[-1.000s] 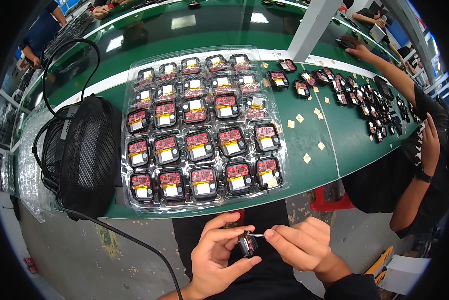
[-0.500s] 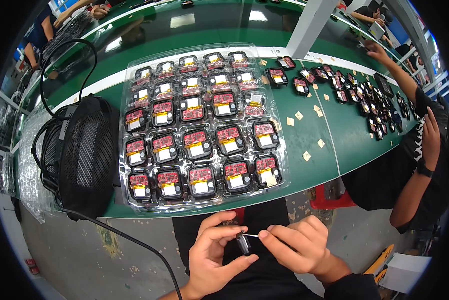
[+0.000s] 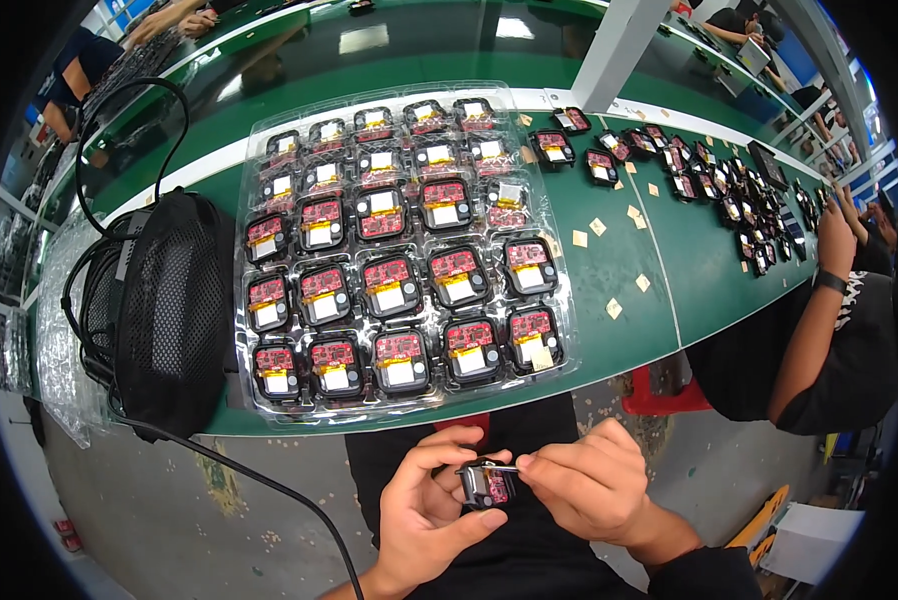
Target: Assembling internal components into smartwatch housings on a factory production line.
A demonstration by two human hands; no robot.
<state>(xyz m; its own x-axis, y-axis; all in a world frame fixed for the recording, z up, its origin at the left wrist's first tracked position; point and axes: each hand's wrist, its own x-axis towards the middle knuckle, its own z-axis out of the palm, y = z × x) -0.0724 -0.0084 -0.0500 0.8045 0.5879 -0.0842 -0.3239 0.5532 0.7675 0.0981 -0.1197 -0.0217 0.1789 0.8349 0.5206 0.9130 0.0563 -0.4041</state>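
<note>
**Smartwatch module (image 3: 481, 485) just got turned**

It's rolled from edge-on to red circuit board (image 3: 498, 487) showing, probably easier access. Left hand (image 3: 422, 518) grips it in front of the plastic tray (image 3: 561, 322); right hand (image 3: 591, 490) pinches a thin metal tool (image 3: 502, 467) at its top edge.

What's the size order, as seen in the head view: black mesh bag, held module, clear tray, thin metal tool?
Largest to smallest:
1. Clear tray
2. Black mesh bag
3. Held module
4. Thin metal tool, visible part only

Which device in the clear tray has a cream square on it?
The right-end device of the lowest row in the picture; only it bears a cream square.
</note>
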